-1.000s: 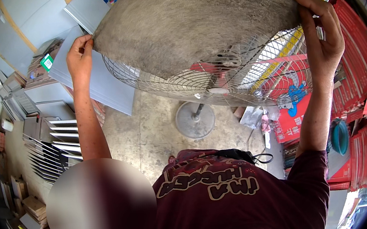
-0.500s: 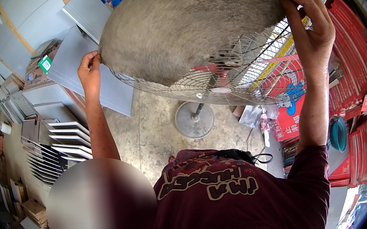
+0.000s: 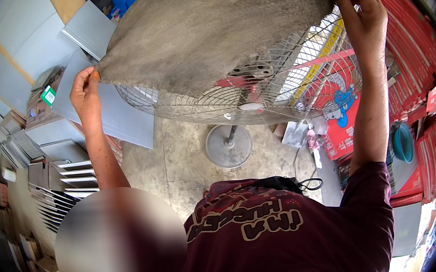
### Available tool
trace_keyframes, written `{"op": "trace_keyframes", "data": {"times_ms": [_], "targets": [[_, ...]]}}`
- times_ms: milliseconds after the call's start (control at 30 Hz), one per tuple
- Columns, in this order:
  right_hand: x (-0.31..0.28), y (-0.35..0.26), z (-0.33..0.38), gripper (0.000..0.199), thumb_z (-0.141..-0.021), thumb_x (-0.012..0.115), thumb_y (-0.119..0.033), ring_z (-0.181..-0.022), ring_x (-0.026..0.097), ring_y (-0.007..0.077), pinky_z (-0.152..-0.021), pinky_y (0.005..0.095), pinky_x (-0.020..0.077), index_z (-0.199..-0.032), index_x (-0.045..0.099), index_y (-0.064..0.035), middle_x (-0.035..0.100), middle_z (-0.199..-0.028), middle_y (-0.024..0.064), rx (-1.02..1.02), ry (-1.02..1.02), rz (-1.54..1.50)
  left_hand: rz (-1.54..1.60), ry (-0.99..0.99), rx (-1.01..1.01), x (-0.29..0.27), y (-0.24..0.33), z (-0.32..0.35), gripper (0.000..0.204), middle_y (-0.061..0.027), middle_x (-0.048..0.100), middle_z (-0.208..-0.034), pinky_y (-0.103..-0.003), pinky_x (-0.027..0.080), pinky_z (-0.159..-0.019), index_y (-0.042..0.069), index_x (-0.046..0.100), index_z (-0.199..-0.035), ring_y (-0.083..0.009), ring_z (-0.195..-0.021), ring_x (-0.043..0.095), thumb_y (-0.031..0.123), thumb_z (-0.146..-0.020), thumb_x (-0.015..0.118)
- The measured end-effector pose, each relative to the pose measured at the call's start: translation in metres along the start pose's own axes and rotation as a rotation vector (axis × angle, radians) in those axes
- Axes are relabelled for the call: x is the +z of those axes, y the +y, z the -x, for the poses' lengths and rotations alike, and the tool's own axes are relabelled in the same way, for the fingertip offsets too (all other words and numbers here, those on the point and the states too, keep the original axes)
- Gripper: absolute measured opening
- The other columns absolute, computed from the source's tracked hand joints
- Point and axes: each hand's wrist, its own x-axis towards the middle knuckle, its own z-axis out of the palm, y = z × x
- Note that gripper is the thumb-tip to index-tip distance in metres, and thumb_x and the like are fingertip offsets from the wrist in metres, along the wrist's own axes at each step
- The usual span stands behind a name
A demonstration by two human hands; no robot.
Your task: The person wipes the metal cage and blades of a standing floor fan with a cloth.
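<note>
head view shows a dusty mesh cover (image 3: 212, 37), grey-brown, stretched between two hands on the far side. the left hand (image 3: 86, 100) pinches its left corner with thumb and forefinger; the right hand (image 3: 364, 14) pinches its right edge, the thumb on the near face. the cover hides the far part of a wire fan guard (image 3: 188, 111); whether it touches the wires, i cannot tell. nearer, a round fan base (image 3: 223, 154) stands on the concrete floor (image 3: 178, 162). at right, a teal basin (image 3: 403, 143) is near flat red cartons (image 3: 418, 54).
</note>
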Motion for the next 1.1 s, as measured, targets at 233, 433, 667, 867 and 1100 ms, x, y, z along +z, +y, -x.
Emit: {"op": "trace_keyframes", "data": {"times_ms": [233,433,667,867,1100], "targets": [[-0.029,0.042,0.021,0.020,-0.093,0.061,-0.009,-0.078,0.057,0.0057,-0.068,0.0212,0.0467,-0.110,0.070,-0.0122,0.064,-0.092,0.0005,0.180,0.070,-0.031,-0.009,-0.006,0.138,0.029,0.065,-0.011,0.015,0.0010,0.065,-0.085,-0.022,0.043,-0.075,0.003,0.068,-0.101,-0.0063,-0.077,0.053,0.012,-0.089,0.067],[-0.052,0.087,0.054,0.019,-0.092,0.060,-0.006,-0.084,0.058,0.0066,-0.077,0.0220,0.0461,-0.109,0.070,-0.0080,0.064,-0.092,0.0017,0.313,0.099,-0.013,-0.008,-0.018,0.287,0.064,0.121,-0.014,0.013,0.0015,0.065,-0.084,-0.023,0.045,-0.076,0.005,0.069,-0.100,-0.0070,-0.078,0.056,0.012,-0.089,0.067],[-0.070,0.143,0.104,0.021,-0.090,0.061,-0.009,-0.075,0.059,0.0075,-0.071,0.0218,0.0474,-0.108,0.071,-0.0122,0.062,-0.086,0.0022,0.443,0.111,0.042,-0.012,-0.099,0.425,0.113,0.176,-0.012,0.015,0.0011,0.066,-0.089,-0.023,0.045,-0.080,0.005,0.069,-0.101,-0.0075,-0.084,0.057,0.014,-0.090,0.067],[-0.081,0.167,0.143,0.021,-0.089,0.060,-0.010,-0.077,0.062,0.0112,-0.073,0.0249,0.0492,-0.107,0.071,-0.0131,0.064,-0.088,0.0043,0.552,0.095,0.093,0.004,-0.143,0.517,0.148,0.212,-0.003,0.017,0.0020,0.066,-0.091,-0.023,0.045,-0.081,0.007,0.071,-0.102,-0.0074,-0.085,0.056,0.018,-0.089,0.068],[-0.091,0.190,0.199,0.021,-0.088,0.060,-0.010,-0.079,0.064,0.0150,-0.075,0.0276,0.0501,-0.106,0.071,-0.0125,0.065,-0.091,0.0070,0.737,0.040,0.127,0.010,-0.202,0.656,0.194,0.252,0.018,0.014,0.0027,0.065,-0.088,-0.022,0.044,-0.080,0.008,0.071,-0.100,-0.0072,-0.082,0.055,0.016,-0.090,0.067]]}}
